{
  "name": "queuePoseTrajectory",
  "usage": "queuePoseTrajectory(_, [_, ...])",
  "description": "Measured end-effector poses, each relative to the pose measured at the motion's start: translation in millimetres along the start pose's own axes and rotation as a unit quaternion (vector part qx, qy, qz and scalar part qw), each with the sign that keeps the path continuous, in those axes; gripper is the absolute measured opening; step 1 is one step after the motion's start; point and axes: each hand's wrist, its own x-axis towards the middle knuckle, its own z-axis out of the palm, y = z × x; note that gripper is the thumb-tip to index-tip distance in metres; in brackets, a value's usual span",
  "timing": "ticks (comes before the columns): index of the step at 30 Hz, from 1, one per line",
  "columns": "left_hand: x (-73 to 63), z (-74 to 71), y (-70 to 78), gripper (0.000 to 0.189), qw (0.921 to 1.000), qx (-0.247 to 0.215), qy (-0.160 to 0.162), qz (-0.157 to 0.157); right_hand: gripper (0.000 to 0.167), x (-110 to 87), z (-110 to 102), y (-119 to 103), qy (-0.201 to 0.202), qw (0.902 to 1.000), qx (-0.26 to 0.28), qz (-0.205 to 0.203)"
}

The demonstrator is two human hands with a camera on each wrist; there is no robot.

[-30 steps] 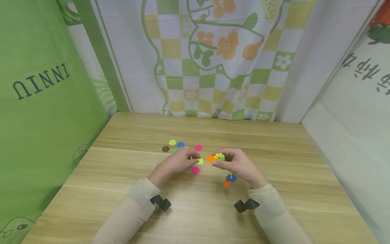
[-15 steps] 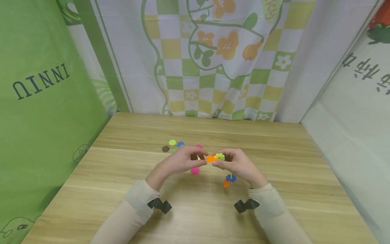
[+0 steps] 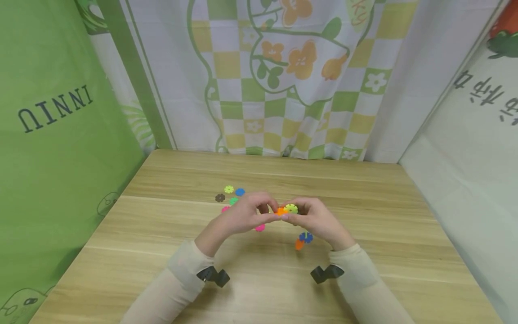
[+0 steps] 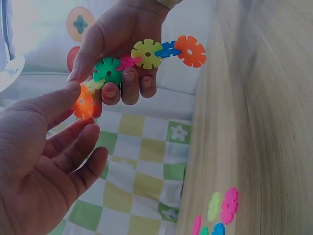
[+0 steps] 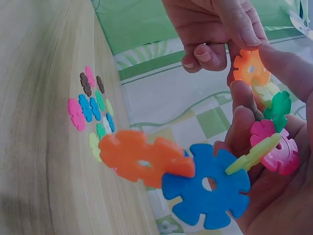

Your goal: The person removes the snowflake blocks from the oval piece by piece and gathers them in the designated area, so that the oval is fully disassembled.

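A chain of slotted plastic flower discs [image 4: 146, 54] is joined edge to edge, in orange, yellow, green, pink and blue. My right hand [image 3: 315, 220] holds it, fingers curled behind the green and pink discs in the left wrist view. At the chain's near end is an orange disc [image 5: 252, 67], which my left hand [image 3: 247, 213] pinches by its edge between thumb and forefinger. The right thumb lies close beside that disc. From the right hand's far side hang a blue disc [image 5: 205, 186] and another orange disc [image 5: 146, 159], above the table.
Several loose discs lie on the wooden table [image 3: 162, 225], among them a brown disc [image 3: 220, 198], a blue disc [image 3: 240, 192] and a pink disc [image 3: 260, 227]. My left hand covers part of this group. A patterned curtain [image 3: 291, 112] hangs behind the table's far edge.
My left hand has moved right, from over the loose discs to the chain, and its fingertips have closed on the end orange disc. The right hand has stayed nearly still.
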Motion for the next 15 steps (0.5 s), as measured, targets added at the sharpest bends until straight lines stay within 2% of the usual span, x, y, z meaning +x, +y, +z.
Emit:
queuePoseTrajectory(4, [-0.7,-0.1,0.9,0.008,0.9999,0.008,0.010,-0.007,0.020,0.2,1.0,-1.3,0.000,1.0000,-0.004,-0.002])
queuePoseTrajectory(9, [-1.7,-0.3,1.2,0.009,0.9992,0.019,0.013,-0.033,0.018,0.9,1.7,-3.2,0.000,1.0000,-0.007,0.006])
queuePoseTrajectory(15, [-3.5,-1.9,2.1,0.008,0.9987,-0.009,0.019,-0.047,0.020,1.7,2.9,-5.8,-0.006,0.9999,-0.013,0.008])
